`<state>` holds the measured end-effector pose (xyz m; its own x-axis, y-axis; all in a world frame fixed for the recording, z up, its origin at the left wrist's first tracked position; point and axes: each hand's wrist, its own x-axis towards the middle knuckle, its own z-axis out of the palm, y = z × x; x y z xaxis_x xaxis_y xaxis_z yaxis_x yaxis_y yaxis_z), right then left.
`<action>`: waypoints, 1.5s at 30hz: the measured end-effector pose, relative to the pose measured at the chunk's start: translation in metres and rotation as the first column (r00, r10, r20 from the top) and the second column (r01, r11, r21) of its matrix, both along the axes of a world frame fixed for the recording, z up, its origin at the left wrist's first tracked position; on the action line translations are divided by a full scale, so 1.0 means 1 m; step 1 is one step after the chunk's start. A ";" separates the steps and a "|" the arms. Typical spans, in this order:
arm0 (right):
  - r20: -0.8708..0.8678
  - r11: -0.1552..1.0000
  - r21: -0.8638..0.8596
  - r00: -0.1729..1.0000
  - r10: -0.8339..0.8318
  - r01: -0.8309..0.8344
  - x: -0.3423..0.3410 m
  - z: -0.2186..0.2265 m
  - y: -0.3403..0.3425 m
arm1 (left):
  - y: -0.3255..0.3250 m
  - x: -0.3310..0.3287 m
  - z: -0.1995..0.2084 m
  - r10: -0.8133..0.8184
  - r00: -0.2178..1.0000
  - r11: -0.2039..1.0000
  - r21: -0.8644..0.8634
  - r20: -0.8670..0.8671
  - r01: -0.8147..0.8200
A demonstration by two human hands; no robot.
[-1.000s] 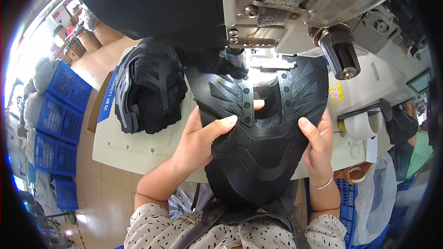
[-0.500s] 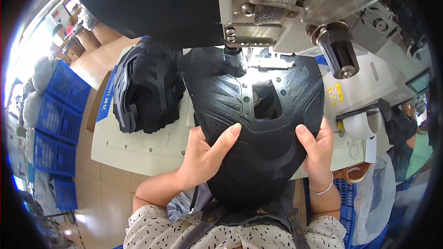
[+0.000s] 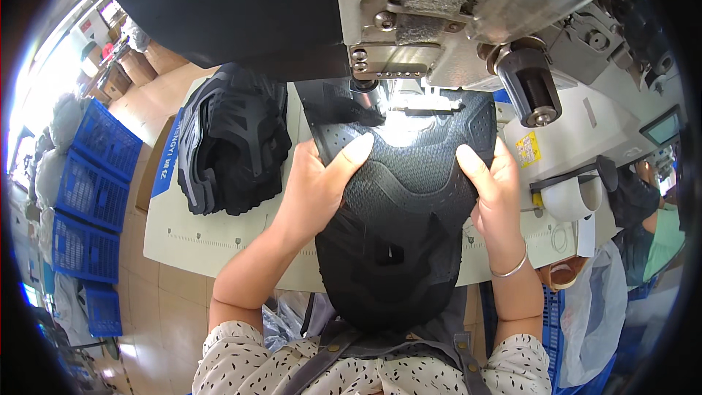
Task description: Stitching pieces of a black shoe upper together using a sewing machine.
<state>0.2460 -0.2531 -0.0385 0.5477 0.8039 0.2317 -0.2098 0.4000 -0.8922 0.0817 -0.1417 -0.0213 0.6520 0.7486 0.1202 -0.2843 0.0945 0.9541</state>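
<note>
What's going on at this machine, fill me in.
A person holds a black shoe upper by both sides, left grip and right grip each with its thumb on top. The upper's far end is under the lit head of a sewing machine; whether it is stitching can't be seen. A stack of dark shoe uppers sits to the left on the pale worktable.

Room at left, crowding above

Bare tabletop (image 3: pixel 212 252) lies open at left, below the dark stack (image 3: pixel 241 132) in the frame; the black piece (image 3: pixel 409 230) blocks the centre; the machine head (image 3: pixel 409 58) bars the top; a black cylinder (image 3: pixel 528 84) hangs upper right.
</note>
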 end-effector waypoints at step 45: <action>0.684 0.975 -0.203 0.699 0.210 -0.095 -0.035 0.013 -0.060 | -0.032 0.003 -0.020 0.059 0.998 0.993 -0.097 -0.027 -0.062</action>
